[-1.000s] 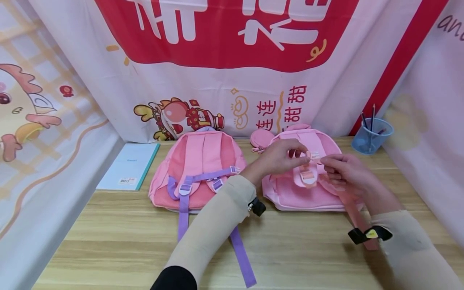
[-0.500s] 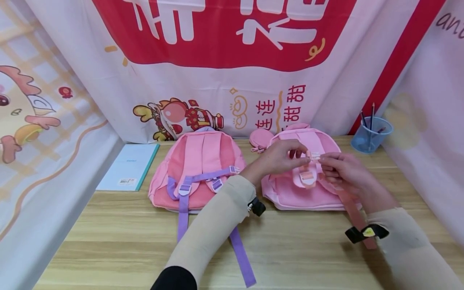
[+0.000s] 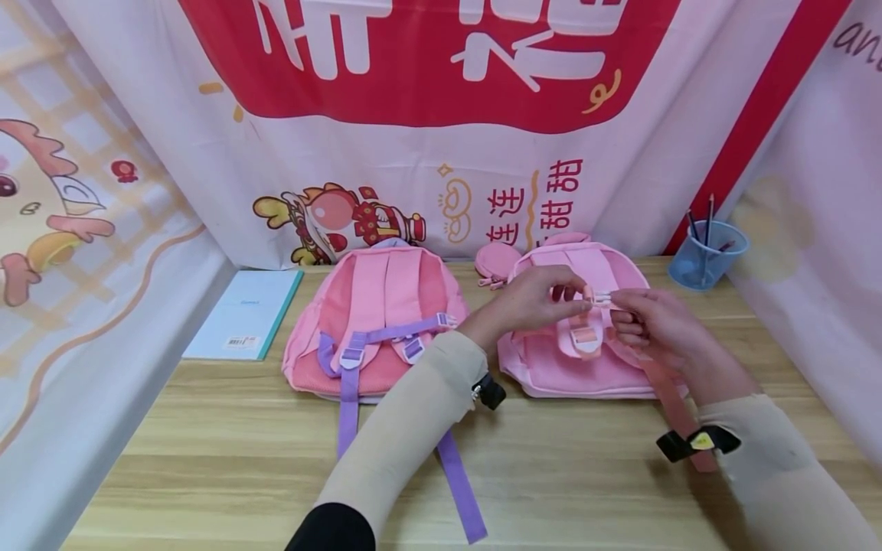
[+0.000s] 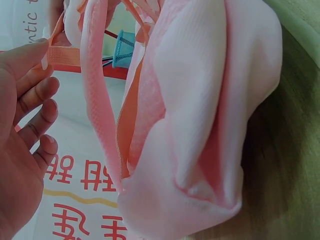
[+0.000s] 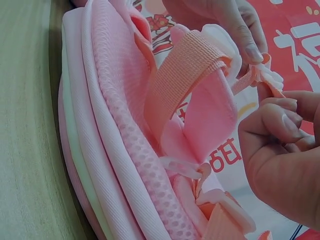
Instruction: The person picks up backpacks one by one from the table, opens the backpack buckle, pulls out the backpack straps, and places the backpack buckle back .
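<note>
L hand (image 3: 540, 297) pinched white buckle (image 3: 601, 299) at 9 o'clock, R hand (image 3: 656, 325) at 3 o'clock, fingers narrow, prob. to keep it steady over pink backpack (image 3: 575, 384), approx. 3 o'clock from purple-strapped pack (image 3: 370, 295).

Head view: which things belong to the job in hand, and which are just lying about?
In the job: pink backpack with orange straps; its white buckle; left hand; right hand.
Lying about: other backpack with purple straps; blue notebook; blue cup.
</note>
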A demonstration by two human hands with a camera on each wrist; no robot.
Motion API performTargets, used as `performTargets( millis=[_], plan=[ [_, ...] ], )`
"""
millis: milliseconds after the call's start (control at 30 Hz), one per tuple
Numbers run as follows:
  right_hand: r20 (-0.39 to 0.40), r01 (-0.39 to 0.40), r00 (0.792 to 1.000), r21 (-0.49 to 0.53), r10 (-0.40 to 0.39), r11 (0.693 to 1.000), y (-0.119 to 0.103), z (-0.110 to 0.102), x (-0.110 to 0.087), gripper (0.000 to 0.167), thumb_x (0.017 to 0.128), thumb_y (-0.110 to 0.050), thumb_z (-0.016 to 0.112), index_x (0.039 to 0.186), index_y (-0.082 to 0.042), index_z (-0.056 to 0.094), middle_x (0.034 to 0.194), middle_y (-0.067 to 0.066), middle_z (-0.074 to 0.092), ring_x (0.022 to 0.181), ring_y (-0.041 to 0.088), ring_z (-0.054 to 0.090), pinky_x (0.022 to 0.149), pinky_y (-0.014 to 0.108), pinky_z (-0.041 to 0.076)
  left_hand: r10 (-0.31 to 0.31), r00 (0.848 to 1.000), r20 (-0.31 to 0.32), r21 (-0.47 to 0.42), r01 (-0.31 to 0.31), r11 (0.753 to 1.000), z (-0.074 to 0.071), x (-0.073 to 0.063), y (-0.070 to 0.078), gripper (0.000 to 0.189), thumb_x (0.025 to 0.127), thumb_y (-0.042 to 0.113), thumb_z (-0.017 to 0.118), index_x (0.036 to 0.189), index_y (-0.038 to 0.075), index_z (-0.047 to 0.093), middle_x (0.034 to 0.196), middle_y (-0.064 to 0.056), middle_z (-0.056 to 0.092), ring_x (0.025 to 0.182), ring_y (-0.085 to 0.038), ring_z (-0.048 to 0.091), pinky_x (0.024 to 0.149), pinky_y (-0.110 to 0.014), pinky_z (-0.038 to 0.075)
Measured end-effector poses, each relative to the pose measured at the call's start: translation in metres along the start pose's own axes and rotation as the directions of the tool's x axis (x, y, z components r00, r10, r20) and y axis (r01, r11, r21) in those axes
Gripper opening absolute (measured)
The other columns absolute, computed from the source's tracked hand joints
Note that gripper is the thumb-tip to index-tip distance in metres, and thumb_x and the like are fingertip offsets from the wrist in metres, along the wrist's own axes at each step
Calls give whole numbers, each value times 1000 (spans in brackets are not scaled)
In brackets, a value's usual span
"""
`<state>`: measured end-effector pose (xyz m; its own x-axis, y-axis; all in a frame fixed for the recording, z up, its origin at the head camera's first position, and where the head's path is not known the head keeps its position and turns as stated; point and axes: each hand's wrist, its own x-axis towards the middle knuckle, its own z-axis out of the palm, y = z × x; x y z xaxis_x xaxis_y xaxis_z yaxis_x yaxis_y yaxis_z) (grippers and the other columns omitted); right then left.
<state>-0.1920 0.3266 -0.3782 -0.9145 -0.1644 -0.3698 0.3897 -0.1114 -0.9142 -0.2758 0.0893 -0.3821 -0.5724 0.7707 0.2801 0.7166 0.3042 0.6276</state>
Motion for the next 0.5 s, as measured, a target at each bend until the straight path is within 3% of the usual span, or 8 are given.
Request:
performTargets(
  millis=[100, 333, 500],
  plan=[
    [2, -10, 1000, 6, 10, 1000, -1, 0, 0, 26, 110, -43, 60, 106, -18, 64, 79, -4, 52, 62, 11, 47, 59, 20, 42, -2, 1000, 6, 11, 2, 1000, -1, 0, 1, 17, 102, 32, 77, 114, 19, 76, 99, 8, 71, 88, -7, 59, 78, -18, 49],
    [-73, -1, 997, -184, -13, 983, -1, -3, -1, 17, 111, -39, 61, 112, -28, 73, 81, -5, 56, 68, 12, 54, 62, 21, 49, -30, 999, 34, 34, 29, 999, 1, 2, 1, 21, 102, 35, 77, 117, 21, 74, 100, 9, 70, 87, -7, 60, 79, -19, 49],
    [-73, 12, 997, -185, -26, 983, 1, -4, 0, 17, 113, -35, 58, 113, -27, 73, 79, -4, 55, 64, 13, 52, 59, 21, 48, -39, 997, 64, 1, 39, 999, 4, 3, 1, 24, 101, 36, 78, 116, 19, 72, 96, 6, 67, 84, -8, 59, 77, -19, 49]
  ],
)
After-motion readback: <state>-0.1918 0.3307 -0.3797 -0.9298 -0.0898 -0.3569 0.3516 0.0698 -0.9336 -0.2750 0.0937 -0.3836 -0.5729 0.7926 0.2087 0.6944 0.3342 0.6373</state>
